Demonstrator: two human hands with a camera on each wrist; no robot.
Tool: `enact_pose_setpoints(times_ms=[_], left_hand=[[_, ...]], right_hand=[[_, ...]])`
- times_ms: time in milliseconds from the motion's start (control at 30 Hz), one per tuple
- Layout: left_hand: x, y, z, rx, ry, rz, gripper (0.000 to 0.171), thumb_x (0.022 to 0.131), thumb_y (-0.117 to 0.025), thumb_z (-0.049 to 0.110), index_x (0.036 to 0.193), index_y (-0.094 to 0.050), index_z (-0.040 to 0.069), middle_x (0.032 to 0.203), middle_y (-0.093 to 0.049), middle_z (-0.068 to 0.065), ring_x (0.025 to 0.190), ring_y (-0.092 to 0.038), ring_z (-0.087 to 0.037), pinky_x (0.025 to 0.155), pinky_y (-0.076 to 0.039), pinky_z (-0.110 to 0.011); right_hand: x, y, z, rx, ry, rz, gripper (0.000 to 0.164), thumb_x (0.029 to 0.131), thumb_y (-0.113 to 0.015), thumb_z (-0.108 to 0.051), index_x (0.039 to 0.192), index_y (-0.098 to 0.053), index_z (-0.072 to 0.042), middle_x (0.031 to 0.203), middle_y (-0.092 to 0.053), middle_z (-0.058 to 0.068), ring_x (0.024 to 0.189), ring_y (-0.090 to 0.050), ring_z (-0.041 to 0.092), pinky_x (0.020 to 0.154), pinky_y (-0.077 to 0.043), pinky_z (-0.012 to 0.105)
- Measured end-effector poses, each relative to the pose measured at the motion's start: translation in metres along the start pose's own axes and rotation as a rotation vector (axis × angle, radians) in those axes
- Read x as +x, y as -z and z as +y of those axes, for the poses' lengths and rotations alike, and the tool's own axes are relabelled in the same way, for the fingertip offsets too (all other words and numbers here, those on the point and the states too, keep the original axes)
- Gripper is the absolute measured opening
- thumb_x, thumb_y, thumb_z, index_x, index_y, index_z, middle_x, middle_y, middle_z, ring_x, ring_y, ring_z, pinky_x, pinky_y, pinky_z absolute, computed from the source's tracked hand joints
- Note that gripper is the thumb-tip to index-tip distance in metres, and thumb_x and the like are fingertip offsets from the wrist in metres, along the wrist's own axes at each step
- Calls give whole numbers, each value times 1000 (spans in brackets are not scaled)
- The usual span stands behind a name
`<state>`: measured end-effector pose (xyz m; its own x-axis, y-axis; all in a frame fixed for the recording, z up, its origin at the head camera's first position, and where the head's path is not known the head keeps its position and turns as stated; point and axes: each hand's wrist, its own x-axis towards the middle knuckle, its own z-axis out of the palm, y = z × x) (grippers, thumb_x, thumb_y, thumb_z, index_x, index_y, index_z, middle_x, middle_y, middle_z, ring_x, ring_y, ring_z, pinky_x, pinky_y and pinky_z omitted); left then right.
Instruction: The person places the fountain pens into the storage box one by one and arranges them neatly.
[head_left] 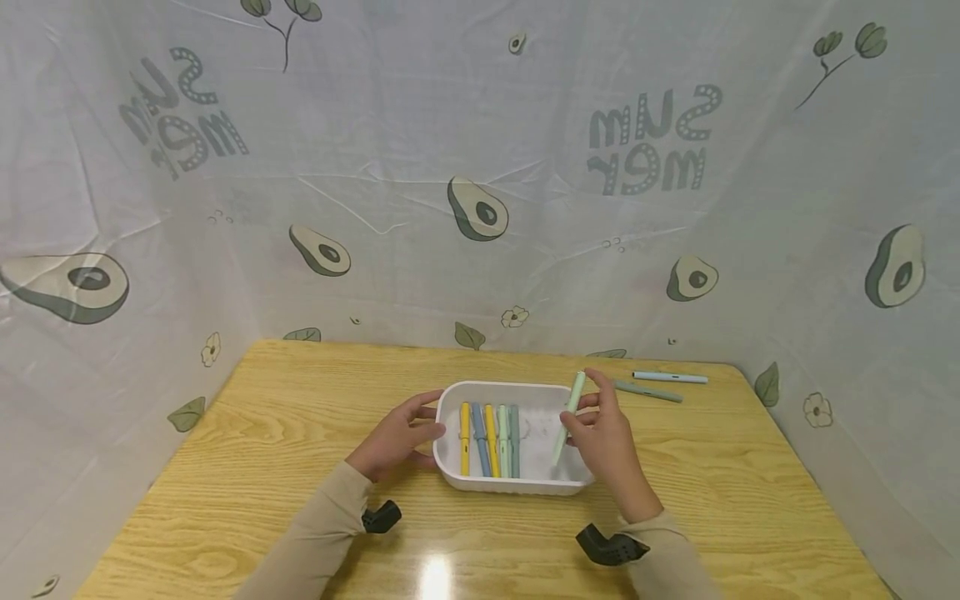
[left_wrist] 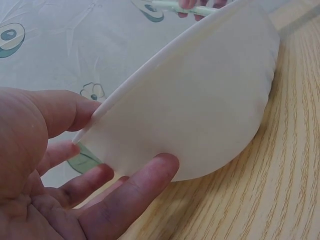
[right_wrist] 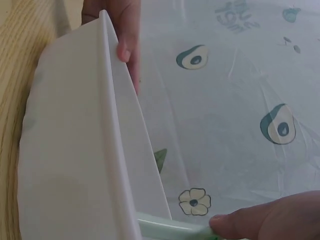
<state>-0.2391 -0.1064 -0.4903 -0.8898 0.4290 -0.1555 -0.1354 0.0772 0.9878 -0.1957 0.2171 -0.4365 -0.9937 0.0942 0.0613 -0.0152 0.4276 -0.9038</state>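
A white tray (head_left: 543,487) with rounded corners stands on the wooden table. My left hand (head_left: 395,435) holds its left end, thumb at the rim and fingers against the outer wall, as the left wrist view shows. In my right hand (head_left: 603,442), a light green pen (head_left: 576,392) is pinched between thumb and fingers, slanted over the tray's right part with its lower end inside. Side by side in the tray's left half lie a yellow pen (head_left: 465,437), a blue pen (head_left: 481,440), another yellow pen (head_left: 492,442), a light green pen (head_left: 504,442) and a grey-green pen (head_left: 514,442).
Beyond my right hand, a light blue pen (head_left: 670,377) and a grey-green pen (head_left: 649,392) lie on the table (head_left: 315,400) near its back edge. A pale curtain (head_left: 390,250) with avocado prints hangs behind the table and along both sides.
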Motion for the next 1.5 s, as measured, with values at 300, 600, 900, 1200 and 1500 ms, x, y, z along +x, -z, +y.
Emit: enact_pose_setpoints(times_ms=[300, 600, 900, 1200, 1500], left_hand=[[0, 1, -1, -6, -6, -1, 63, 102, -65, 11, 160, -39, 17, 143, -50, -26, 111, -65, -35, 78, -65, -49], [0, 0, 0, 2, 3, 0, 62, 104, -62, 9, 160, -37, 16, 143, -50, -26, 113, -64, -35, 78, -65, -49], [0, 1, -2, -6, -2, -3, 62, 102, -65, 12, 159, -40, 18, 142, -50, -25, 113, -64, -35, 79, -65, -50], [1, 1, -2, -17, 5, -5, 63, 102, -66, 12, 159, -40, 18, 142, -48, -25, 113, -63, -35, 79, -65, -49], [1, 1, -2, -25, 1, -6, 62, 103, -62, 8, 160, -38, 16, 143, -47, -26, 114, -63, -35, 79, -65, -49]], right_hand=[[5, -21, 0, -100, -52, -86, 78, 95, -69, 2, 160, -27, -10, 110, -54, 18, 80, -64, 21, 58, -64, 35], [9, -40, 2, -273, -43, -166, 74, 95, -71, -2, 158, -34, -8, 102, -56, 12, 69, -55, 19, 54, -56, 29], [16, -50, 1, -343, -83, -249, 73, 93, -73, -2, 157, -36, -4, 92, -59, 10, 64, -59, 19, 52, -55, 31], [23, -54, 5, -406, -153, -299, 66, 95, -72, -7, 152, -41, 4, 91, -58, 10, 64, -59, 18, 53, -50, 27], [29, -56, 9, -411, -184, -320, 65, 94, -74, -10, 149, -43, 5, 96, -60, 13, 65, -62, 20, 53, -53, 29]])
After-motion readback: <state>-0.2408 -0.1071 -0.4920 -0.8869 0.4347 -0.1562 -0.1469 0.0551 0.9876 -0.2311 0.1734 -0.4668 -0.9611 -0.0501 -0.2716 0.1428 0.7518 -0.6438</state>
